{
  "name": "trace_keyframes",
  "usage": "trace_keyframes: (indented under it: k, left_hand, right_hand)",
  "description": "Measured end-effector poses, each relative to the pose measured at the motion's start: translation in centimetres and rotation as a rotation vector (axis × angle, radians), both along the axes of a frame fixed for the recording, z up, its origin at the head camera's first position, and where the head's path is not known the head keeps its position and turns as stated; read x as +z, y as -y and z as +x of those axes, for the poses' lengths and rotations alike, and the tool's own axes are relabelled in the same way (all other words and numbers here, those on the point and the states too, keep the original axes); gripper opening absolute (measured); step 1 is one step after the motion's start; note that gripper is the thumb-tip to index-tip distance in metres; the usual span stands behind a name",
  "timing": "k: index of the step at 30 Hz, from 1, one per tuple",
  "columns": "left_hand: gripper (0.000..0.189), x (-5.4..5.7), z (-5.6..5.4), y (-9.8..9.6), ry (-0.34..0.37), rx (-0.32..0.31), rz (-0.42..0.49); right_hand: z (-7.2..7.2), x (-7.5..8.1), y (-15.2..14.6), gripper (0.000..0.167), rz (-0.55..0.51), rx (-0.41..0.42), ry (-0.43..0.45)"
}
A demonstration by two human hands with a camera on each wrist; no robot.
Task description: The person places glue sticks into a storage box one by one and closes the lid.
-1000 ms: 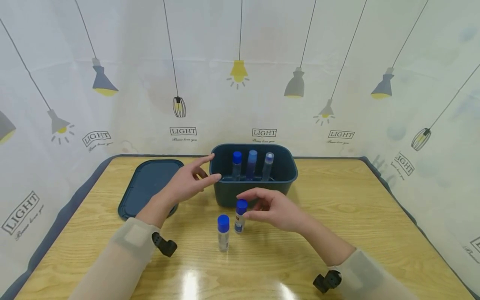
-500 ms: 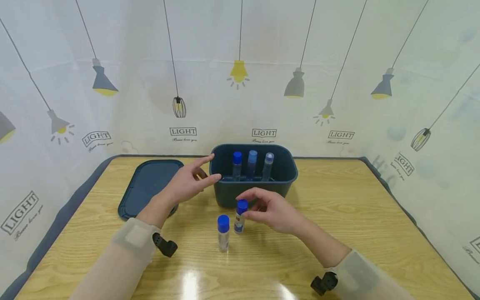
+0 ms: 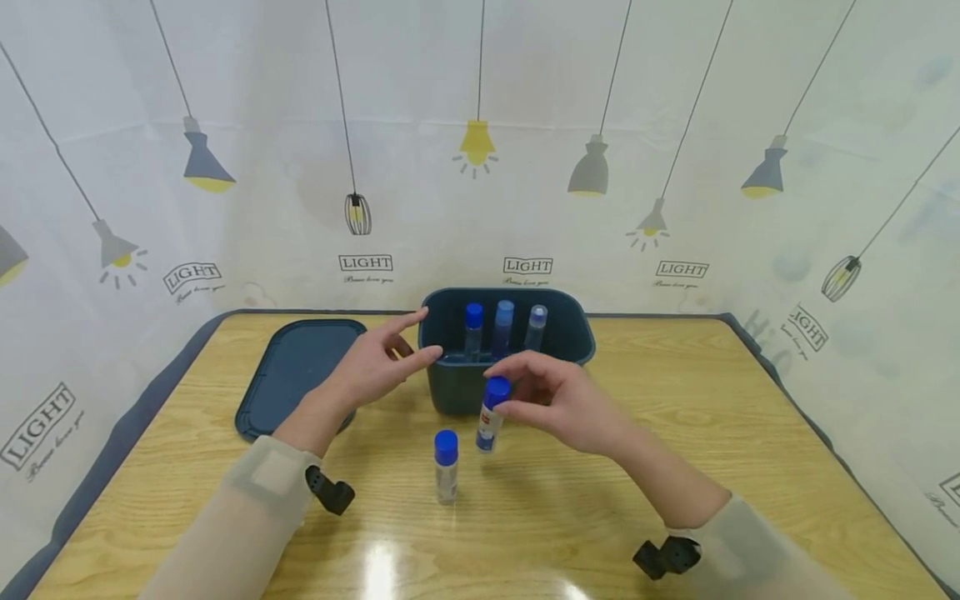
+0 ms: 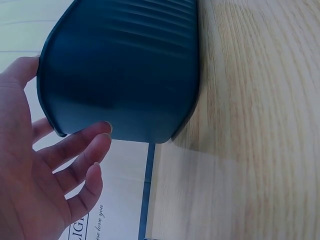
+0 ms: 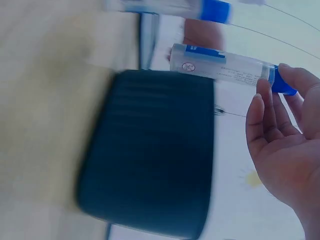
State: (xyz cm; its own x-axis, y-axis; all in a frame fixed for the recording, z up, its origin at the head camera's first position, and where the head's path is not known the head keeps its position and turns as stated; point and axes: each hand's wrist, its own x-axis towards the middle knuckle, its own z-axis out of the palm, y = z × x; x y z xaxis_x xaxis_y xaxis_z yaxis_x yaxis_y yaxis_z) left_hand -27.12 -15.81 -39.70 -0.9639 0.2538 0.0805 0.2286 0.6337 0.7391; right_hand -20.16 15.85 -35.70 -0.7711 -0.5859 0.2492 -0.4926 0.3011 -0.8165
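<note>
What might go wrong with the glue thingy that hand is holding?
Maybe these:
1. The right hand pinches the tube by its cap, so the cap could pop off and the tube might drop.
2. If it goes into the bin, it could knock over the three tubes standing in there.
3. Another tube stands on the table nearby, so a bump might tip it.

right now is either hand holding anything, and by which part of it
The right hand pinches a labelled tube by its blue cap. The left hand looks to be only touching the dark bin at one end, not gripping it.
</note>
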Motion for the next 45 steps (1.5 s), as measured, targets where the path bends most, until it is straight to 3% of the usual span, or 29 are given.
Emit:
trace_keyframes:
  k: [8,12,19,25,31,39,45]
  left_hand:
    - [0.081,0.0,0.0,0.2,-0.002,-0.017,0.023]
    - [0.080,0.0,0.0,0.2,-0.004,-0.025,0.030]
    - [0.080,-0.2,-0.1,0.2,-0.006,-0.024,0.036]
    - [0.079,-0.2,-0.1,0.2,-0.005,-0.020,0.038]
    - [0.079,-0.2,-0.1,0.1,-0.004,-0.018,0.042]
    - [0.080,-0.1,0.0,0.1,0.005,-0.018,0.051]
    - [0.080,-0.1,0.0,0.0,0.011,-0.017,0.051]
  right_hand:
    - [-0.8,4.8,-1.1,0.038,-0.104,-0.034,-0.114]
    - [-1.6,6.2,-1.6,0.038,-0.147,-0.104,-0.149]
    - [-3.3,7.5,-2.4,0.039,-0.121,-0.246,-0.103]
    - [-5.5,7.0,-2.3,0.039,-0.092,-0.291,-0.091]
    - [-7.3,5.0,-1.4,0.041,-0.045,-0.279,-0.070]
    - [-8.9,2.5,0.4,0.040,0.033,-0.249,-0.043]
    - [-9.5,1.8,1.6,0.038,0.069,-0.240,-0.032]
